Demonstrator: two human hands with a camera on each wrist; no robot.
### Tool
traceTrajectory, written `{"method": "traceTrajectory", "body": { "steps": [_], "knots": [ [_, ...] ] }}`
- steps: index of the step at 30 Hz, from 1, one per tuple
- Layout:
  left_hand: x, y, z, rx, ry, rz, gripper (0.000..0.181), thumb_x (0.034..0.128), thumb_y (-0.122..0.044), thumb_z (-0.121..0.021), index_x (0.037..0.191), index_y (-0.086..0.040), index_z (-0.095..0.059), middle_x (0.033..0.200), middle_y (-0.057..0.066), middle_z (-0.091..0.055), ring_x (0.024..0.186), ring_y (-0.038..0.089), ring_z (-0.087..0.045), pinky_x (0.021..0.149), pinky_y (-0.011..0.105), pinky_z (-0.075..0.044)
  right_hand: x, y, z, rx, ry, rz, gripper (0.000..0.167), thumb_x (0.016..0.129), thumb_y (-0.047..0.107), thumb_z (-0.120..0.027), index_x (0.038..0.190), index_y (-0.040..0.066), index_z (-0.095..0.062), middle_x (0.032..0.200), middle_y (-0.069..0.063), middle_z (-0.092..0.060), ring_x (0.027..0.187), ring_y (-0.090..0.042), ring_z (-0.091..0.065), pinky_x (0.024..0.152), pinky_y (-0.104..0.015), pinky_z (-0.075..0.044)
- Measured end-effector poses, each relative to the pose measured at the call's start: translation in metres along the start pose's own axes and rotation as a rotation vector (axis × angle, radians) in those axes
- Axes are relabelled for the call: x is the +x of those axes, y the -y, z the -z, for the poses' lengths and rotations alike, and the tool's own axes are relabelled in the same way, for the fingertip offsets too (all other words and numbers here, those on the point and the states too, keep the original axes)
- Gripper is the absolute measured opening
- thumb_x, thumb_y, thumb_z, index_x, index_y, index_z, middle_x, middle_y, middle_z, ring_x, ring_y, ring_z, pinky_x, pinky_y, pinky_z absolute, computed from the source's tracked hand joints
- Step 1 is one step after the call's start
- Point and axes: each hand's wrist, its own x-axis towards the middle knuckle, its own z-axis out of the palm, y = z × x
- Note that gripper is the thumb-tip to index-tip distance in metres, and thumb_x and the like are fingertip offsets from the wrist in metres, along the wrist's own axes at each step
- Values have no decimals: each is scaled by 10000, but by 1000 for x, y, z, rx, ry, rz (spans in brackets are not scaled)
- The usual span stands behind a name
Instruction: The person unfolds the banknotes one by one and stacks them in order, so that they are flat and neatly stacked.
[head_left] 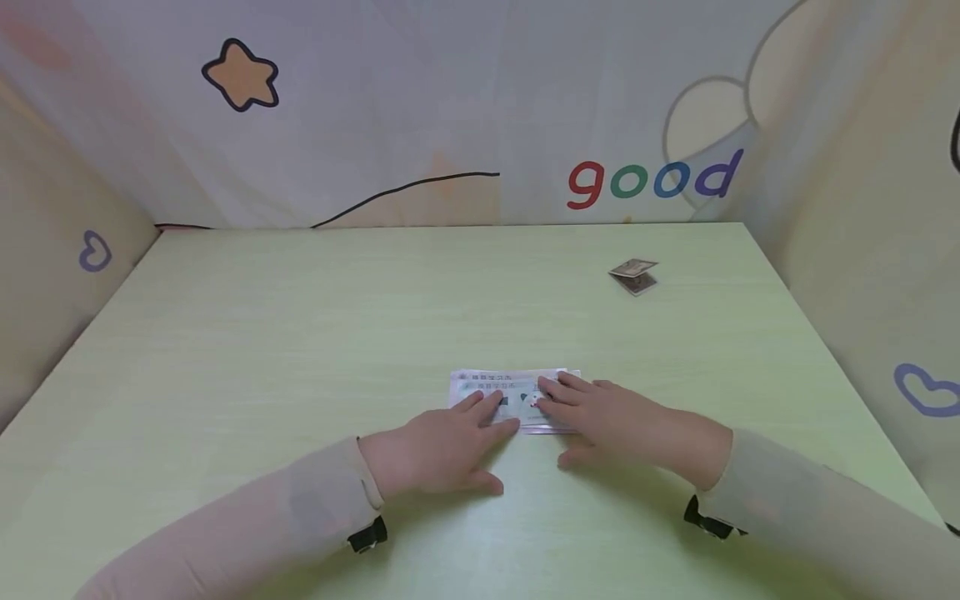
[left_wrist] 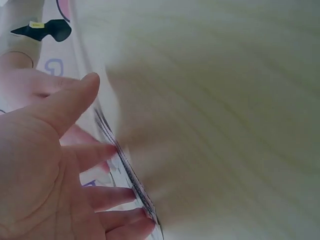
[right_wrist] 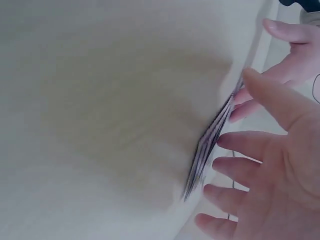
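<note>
A flat stack of pale play banknotes (head_left: 516, 407) printed with characters lies near the middle of the table. On its left end rest the fingertips of my left hand (head_left: 442, 450), with the fingers spread and fairly straight. My right hand (head_left: 618, 417) lies over the right end, its fingers also extended and touching the top. Seen from the left wrist, the stack's layered edge (left_wrist: 131, 175) runs under the fingertips. In the right wrist view the layers (right_wrist: 207, 142) fan slightly apart at the edge. Both hands hide parts of the notes.
A small folded brown paper note (head_left: 634, 277) stands partly open at the back right of the pale green table (head_left: 300, 325). Printed curtains (head_left: 375, 100) enclose the table at the back and sides.
</note>
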Motion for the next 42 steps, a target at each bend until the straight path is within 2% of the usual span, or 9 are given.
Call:
{"method": "traceTrajectory", "body": {
  "steps": [6,20,25,29,33,37,42],
  "knots": [
    [0,-1,0,47,-9,-14,714,876,-586,-502,1461,-213,-332,1502,184,-228,1344,350,-278,938,394,-440,-10,-1,-3,50,-5,-1,688,905,423,-571,1428,32,-354,1492,-167,-270,1336,-395,-268,997,-552,-317],
    [2,-3,-5,29,-3,-9,776,865,-601,-506,1475,-171,-293,1515,189,-178,1361,365,-225,941,379,-438,-9,-3,-6,-18,-66,37,643,889,376,-614,1387,17,-421,1454,-188,-337,1308,-376,-336,1003,-492,-351],
    [1,-6,-9,19,31,1,869,843,-671,-458,1497,-157,-208,1531,194,-87,1379,387,-135,1049,403,-310,-10,-2,-5,-20,-46,32,645,886,370,-619,1394,28,-416,1462,-174,-331,1307,-381,-336,999,-489,-356],
    [-1,-8,-9,4,43,14,934,807,-738,-419,1501,-157,-187,1533,198,-57,1381,399,-107,1084,421,-237,-10,-3,-5,-10,-17,25,670,892,401,-598,1411,33,-388,1480,-168,-298,1319,-396,-304,980,-507,-369],
    [-1,-9,-9,-3,51,26,964,785,-770,-399,1503,-166,-179,1536,190,-43,1387,387,-85,1096,428,-206,-11,-6,-4,43,13,24,675,907,419,-568,1434,56,-354,1499,-145,-263,1346,-377,-257,1013,-516,-325],
    [-1,-10,-9,-23,62,35,976,777,-777,-404,1507,-178,-156,1541,177,-11,1394,371,-49,1104,436,-176,-14,-14,2,155,36,10,639,922,394,-554,1440,80,-351,1509,-110,-253,1366,-333,-235,1056,-505,-260],
    [-1,-10,-9,-32,76,40,988,772,-779,-407,1511,-188,-121,1542,170,28,1394,370,-13,1108,430,-156,-13,-31,7,308,7,-36,588,929,362,-557,1423,90,-391,1473,-89,-336,1327,-316,-328,1034,-504,-301]
  ]
}}
